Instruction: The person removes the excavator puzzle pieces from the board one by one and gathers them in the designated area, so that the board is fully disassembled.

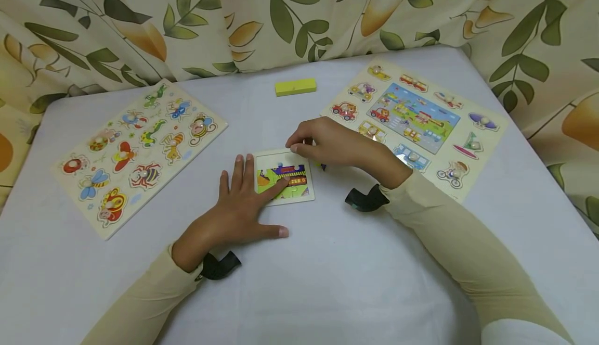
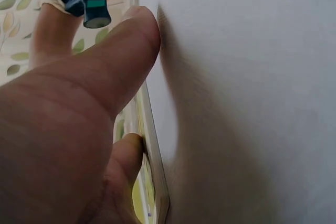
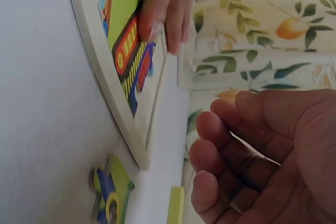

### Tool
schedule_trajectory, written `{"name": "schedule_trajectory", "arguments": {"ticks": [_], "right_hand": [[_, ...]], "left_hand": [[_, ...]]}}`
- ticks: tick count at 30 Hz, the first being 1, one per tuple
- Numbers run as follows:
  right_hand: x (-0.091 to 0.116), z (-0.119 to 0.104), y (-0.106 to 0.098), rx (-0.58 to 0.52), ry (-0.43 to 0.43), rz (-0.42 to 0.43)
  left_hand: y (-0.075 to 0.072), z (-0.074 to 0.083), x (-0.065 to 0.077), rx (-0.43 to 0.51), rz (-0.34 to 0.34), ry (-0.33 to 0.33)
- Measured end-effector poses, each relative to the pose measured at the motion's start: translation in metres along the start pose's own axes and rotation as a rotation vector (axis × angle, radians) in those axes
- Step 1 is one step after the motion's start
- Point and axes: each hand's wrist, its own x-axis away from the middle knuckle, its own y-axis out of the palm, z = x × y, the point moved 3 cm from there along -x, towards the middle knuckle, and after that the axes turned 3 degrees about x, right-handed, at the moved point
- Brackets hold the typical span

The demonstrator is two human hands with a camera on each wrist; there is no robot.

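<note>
Jigsaw tray [image 1: 269, 159]: flat on the table [image 1: 341, 267], partly filled. Left hand [image 1: 237, 211]: fingers spread, index finger resting on the fitted pieces [image 1: 298, 181]; brace lightly so nothing lifts. Right hand [image 1: 334, 142]: fingers loosely curled, nothing visible in its grasp. Loose piece [image 3: 113, 192]: just beside the tray; pinch by its edges, align before pressing.

Text, labels, brands, numbers, signs — none can be read in the head view or either wrist view.
</note>
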Motion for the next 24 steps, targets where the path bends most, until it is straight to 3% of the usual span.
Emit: {"name": "schedule_trajectory", "arguments": {"ticks": [11, 24], "right_hand": [[-0.022, -0.010, 0.027, -0.041, -0.004, -0.088], [-0.033, -0.019, 0.038, -0.031, -0.026, -0.132]], "left_hand": [[-0.001, 0.000, 0.002, -0.018, -0.006, 0.011], [-0.002, 0.001, 0.002, -0.016, -0.001, 0.032]]}}
